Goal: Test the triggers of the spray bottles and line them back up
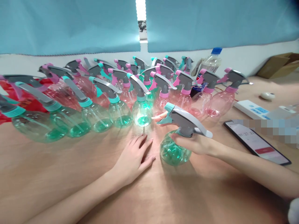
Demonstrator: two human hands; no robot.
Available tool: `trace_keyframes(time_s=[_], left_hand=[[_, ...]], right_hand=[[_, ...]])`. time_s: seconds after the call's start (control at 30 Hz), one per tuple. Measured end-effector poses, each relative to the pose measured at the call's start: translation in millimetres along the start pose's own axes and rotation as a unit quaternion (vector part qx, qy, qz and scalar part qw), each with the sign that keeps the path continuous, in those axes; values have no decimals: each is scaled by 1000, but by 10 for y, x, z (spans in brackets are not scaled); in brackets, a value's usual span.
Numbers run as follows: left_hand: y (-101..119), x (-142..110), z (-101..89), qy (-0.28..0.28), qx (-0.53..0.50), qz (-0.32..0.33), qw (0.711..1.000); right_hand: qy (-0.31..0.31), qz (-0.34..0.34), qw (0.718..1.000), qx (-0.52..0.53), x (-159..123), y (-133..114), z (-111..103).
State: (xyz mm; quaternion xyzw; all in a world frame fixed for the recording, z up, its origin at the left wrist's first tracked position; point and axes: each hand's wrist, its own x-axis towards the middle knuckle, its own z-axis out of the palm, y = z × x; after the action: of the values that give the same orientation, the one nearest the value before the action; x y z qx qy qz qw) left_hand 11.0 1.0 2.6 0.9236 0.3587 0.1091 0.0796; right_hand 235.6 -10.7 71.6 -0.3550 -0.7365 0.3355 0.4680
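Observation:
My right hand (195, 144) grips the neck of a green spray bottle (174, 152) with a grey trigger head and teal nozzle, standing on the table in front of me; one finger reaches up by the nozzle. My left hand (134, 158) lies flat on the brown table (70, 174) just left of that bottle, fingers spread, holding nothing. Behind them stand several green spray bottles (142, 113) on the left and several pink ones (184, 96) on the right, in rows.
A phone (257, 143) with a lit screen lies at the right. Beyond it are a white power strip (251, 109), a small white object (268, 95) and a cardboard box (277, 65). A clear water bottle with a blue cap (211, 62) stands behind the pink bottles. Blue cloth hangs behind.

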Motion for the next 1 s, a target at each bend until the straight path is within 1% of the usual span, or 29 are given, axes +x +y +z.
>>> trace_keyframes(time_s=[0.1,0.23,0.43,0.6,0.87,1.0], left_hand=[[2,-3,-1,-3,0,-1,1000],[5,-1,2,0,-1,0,1000],[-2,-2,6,2,-2,1,1000],[-4,-5,14,8,-7,1,1000],[0,1,8,3,-5,0,1000],[0,-6,9,11,-10,3,1000]], right_hand=[[-9,7,1000,-2,-33,44,-13],[-25,-4,1000,-6,-48,86,-25],[-8,-38,999,38,-17,72,1],[-16,-29,999,35,-24,61,7],[-8,-34,998,54,-22,64,12],[-9,-25,998,55,-23,61,9]])
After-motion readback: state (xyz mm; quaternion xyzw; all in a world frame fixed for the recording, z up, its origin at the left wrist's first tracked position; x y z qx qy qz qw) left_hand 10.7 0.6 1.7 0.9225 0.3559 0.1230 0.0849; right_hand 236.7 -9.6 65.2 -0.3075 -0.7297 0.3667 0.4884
